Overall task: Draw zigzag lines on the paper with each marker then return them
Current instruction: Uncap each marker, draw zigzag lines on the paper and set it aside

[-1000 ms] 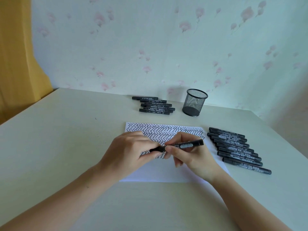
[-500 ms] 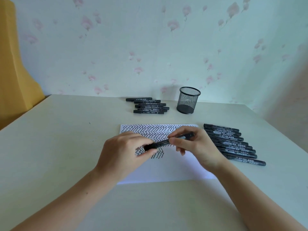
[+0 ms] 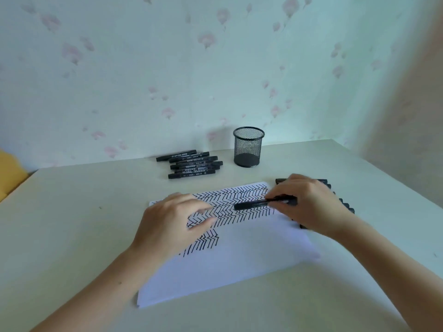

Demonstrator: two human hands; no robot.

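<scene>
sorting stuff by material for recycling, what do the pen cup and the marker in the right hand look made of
Pen cup: black metal mesh, by the look; the wall behind shows through its fine grid, with a solid rim and base. Matte finish.
Marker, pinched by the right hand: probably black plastic, a smooth barrel with a slight sheen and a pale printed label.

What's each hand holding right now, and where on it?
Right hand pinches a black marker by its right end, capped end pointing left; left hand holds nothing.

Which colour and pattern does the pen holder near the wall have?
Black wire mesh pen holder, seen clearly in the head view.
</scene>
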